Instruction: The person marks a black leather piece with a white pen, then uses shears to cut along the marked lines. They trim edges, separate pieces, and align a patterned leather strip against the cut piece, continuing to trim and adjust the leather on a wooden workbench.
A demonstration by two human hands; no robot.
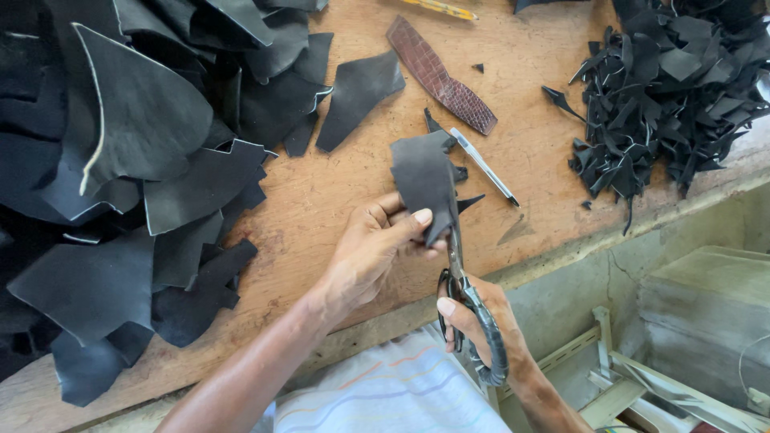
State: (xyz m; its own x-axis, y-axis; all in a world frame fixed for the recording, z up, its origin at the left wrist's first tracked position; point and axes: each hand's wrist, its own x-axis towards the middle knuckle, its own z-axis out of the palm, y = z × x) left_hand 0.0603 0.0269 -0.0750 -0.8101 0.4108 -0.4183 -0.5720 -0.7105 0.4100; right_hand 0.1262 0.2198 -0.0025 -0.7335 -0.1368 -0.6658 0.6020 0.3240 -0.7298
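Leather piece (423, 180) pinched by left hand (370, 250); right hand (481, 317) grips scissors (459, 277)

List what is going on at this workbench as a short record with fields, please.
Left hand: left hand pinches a dark grey leather piece between thumb and fingers
Right hand: right hand grips black-handled scissors, blades at the piece's edge
Surface: worn wooden bench
Left side: heap of large black leather pieces
Right side: pile of small black offcuts
Also there: brown textured leather strip; slim silver pen-like tool
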